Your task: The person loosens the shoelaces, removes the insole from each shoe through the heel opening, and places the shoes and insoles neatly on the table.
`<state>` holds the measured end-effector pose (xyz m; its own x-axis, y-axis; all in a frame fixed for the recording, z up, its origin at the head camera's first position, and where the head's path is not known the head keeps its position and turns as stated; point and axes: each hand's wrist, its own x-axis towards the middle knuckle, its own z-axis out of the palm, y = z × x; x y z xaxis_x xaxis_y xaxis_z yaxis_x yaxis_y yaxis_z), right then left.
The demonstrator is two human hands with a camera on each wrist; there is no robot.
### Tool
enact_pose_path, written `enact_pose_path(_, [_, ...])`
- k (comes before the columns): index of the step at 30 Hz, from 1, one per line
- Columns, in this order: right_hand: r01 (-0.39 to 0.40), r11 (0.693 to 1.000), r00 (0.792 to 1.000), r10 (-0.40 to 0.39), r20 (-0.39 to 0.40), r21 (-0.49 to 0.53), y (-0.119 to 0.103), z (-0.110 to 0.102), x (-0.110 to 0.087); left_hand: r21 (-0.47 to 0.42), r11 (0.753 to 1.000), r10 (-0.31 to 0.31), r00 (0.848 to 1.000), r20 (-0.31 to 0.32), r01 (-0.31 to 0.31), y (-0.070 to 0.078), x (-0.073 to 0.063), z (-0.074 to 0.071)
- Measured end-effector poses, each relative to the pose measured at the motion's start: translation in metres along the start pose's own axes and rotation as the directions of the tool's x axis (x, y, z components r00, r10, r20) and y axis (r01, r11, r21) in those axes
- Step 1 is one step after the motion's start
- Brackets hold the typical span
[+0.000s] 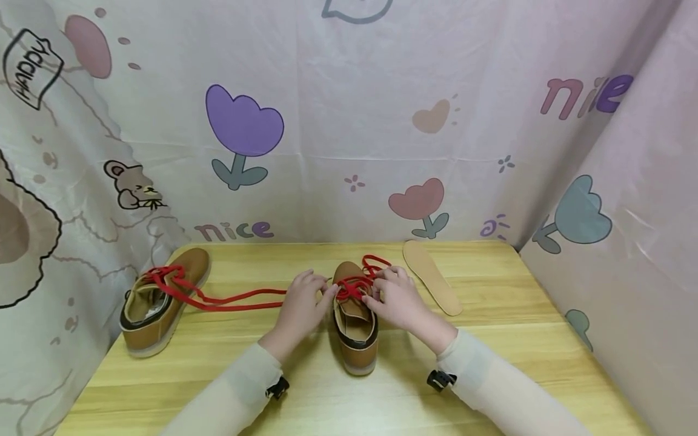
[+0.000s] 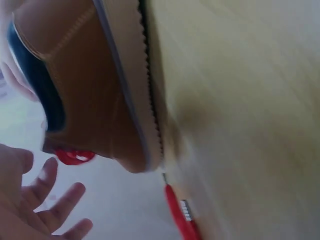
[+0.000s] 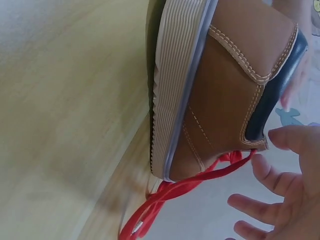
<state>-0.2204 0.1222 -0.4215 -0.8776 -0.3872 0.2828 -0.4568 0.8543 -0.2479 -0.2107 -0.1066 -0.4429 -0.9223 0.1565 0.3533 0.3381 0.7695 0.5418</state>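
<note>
A brown lace-up shoe stands upright mid-table, toe away from me, its dark collar facing up. Red shoelace crosses its tongue, and a loose loop lies beyond to the right. At the left lace flap is my left hand, thumb and index close to the edge, other fingers loosely spread in the left wrist view. My right hand has its thumb and index on either side of the right flap's corner, by the lace; the remaining fingers are apart. The exact contact at the left fingertips is unclear.
A second brown shoe stands at the table's left edge, its long red laces trailing rightward to my left hand. A tan insole lies at the back right. Patterned curtains close off the wooden table behind and at the sides.
</note>
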Motion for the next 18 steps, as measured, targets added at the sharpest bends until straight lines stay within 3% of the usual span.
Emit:
enact_pose_path(5, [0.005, 1.0, 1.0, -0.004, -0.018, 0.02, -0.001, -0.004, -0.005, -0.089, 0.996, -0.001, 1.0, -0.009, 0.0, -0.015, 0.012, 0.004])
enact_pose_path(13, [-0.034, 0.999, 0.999, 0.034, 0.032, 0.009, -0.003, -0.008, -0.014, -0.13, 0.989, -0.055, 0.994, 0.092, 0.067, -0.031, 0.035, 0.017])
enact_pose_path(18, [-0.011, 1.0, 0.998, 0.011, 0.058, -0.006, -0.006, -0.006, -0.019, -0.142, 0.984, -0.085, 0.985, 0.15, 0.107, -0.035, 0.047, 0.028])
